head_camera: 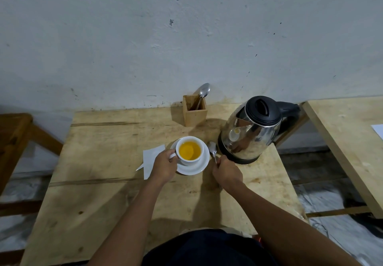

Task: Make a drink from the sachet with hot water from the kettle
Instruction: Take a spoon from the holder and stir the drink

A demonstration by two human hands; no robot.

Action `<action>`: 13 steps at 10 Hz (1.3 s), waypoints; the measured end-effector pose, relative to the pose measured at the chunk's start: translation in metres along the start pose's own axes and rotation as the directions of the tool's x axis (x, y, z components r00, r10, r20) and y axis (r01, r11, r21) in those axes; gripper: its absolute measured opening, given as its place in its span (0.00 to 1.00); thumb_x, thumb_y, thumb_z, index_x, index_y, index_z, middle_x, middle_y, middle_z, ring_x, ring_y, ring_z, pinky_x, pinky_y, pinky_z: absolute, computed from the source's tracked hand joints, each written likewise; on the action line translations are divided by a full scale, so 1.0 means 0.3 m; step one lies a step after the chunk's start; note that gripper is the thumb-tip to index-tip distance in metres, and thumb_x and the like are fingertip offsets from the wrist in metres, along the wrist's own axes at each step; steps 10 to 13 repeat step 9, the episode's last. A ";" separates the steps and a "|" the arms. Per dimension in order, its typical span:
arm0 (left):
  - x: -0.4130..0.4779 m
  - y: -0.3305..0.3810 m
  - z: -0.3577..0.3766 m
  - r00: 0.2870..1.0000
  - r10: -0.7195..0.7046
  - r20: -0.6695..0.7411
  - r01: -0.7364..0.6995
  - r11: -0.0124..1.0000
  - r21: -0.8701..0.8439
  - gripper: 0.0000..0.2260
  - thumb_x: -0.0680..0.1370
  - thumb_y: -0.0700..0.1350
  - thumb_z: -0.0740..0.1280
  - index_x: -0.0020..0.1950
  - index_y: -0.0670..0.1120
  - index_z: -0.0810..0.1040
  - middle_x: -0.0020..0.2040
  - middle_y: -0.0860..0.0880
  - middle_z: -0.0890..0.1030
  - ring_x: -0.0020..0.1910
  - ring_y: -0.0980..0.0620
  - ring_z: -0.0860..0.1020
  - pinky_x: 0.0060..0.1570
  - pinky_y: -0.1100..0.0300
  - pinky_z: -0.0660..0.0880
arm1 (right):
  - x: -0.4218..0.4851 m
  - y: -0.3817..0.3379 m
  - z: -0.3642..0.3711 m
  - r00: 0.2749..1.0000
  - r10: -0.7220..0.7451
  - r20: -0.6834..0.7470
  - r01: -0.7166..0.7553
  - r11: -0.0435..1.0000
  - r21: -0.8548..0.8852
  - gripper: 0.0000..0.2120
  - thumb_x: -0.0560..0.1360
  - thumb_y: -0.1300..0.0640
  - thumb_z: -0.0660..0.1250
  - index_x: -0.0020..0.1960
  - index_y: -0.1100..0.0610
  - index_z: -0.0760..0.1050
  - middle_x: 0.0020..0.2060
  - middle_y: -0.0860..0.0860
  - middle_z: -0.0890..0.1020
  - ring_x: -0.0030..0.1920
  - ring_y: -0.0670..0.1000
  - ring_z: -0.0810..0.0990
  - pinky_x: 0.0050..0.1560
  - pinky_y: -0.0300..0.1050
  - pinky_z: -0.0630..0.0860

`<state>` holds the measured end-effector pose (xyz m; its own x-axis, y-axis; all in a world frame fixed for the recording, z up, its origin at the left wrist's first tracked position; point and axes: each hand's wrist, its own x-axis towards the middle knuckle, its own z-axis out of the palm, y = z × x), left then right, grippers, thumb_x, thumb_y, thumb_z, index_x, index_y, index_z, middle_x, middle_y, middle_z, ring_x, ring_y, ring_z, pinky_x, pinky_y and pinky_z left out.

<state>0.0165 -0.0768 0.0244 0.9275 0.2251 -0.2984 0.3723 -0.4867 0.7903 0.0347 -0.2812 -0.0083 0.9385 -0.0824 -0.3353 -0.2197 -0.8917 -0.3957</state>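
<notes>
A white cup [187, 161] holding yellow-orange liquid stands on a white saucer [202, 165] in the middle of the wooden table [103, 182]. My left hand [164, 167] grips the cup's handle from the left. My right hand [227, 173] holds the handle of a metal spoon [212, 148], whose bowl lies just right of the saucer. The steel kettle [251, 130] with a black lid stands on its base to the right, close to the spoon. A white opened sachet [150, 159] lies flat to the left of the saucer, partly under my left hand.
A small wooden holder [194, 113] with another spoon [204, 91] stands at the table's back edge by the wall. A second wooden table [348, 141] is at the right, a wooden chair frame [16, 137] at the left.
</notes>
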 end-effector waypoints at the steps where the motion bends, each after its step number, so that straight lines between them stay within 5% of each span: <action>1: -0.003 0.004 0.000 1.000 -0.009 0.000 0.009 1.000 -0.002 0.13 0.80 0.40 0.60 0.63 0.42 0.76 0.60 0.42 0.79 0.59 0.45 0.76 0.51 0.60 0.68 | 0.000 -0.002 -0.001 1.000 0.013 0.012 -0.013 1.000 0.008 0.11 0.78 0.52 0.60 0.55 0.57 0.72 0.49 0.56 0.81 0.50 0.59 0.81 0.43 0.48 0.74; 7: 0.000 0.013 -0.021 0.995 -0.012 0.095 0.009 1.000 0.026 0.14 0.79 0.42 0.59 0.62 0.45 0.77 0.59 0.43 0.77 0.60 0.45 0.75 0.52 0.59 0.69 | -0.006 -0.023 -0.068 0.998 0.027 0.057 -0.030 0.998 0.060 0.13 0.77 0.47 0.60 0.54 0.56 0.74 0.50 0.55 0.81 0.51 0.59 0.80 0.49 0.50 0.76; 9: 0.036 0.094 -0.094 0.997 0.017 0.070 -0.031 0.979 0.203 0.17 0.77 0.44 0.63 0.67 0.45 0.73 0.66 0.41 0.71 0.63 0.43 0.73 0.56 0.55 0.70 | -0.011 -0.138 -0.183 0.985 -0.153 -0.082 0.162 0.979 0.121 0.12 0.79 0.48 0.59 0.51 0.55 0.75 0.46 0.54 0.82 0.46 0.56 0.80 0.44 0.48 0.75; 13: 0.036 0.094 -0.094 0.997 0.017 0.070 -0.031 0.979 0.203 0.17 0.77 0.44 0.63 0.67 0.45 0.73 0.66 0.41 0.71 0.63 0.43 0.73 0.56 0.55 0.70 | -0.011 -0.138 -0.183 0.985 -0.153 -0.082 0.162 0.979 0.121 0.12 0.79 0.48 0.59 0.51 0.55 0.75 0.46 0.54 0.82 0.46 0.56 0.80 0.44 0.48 0.75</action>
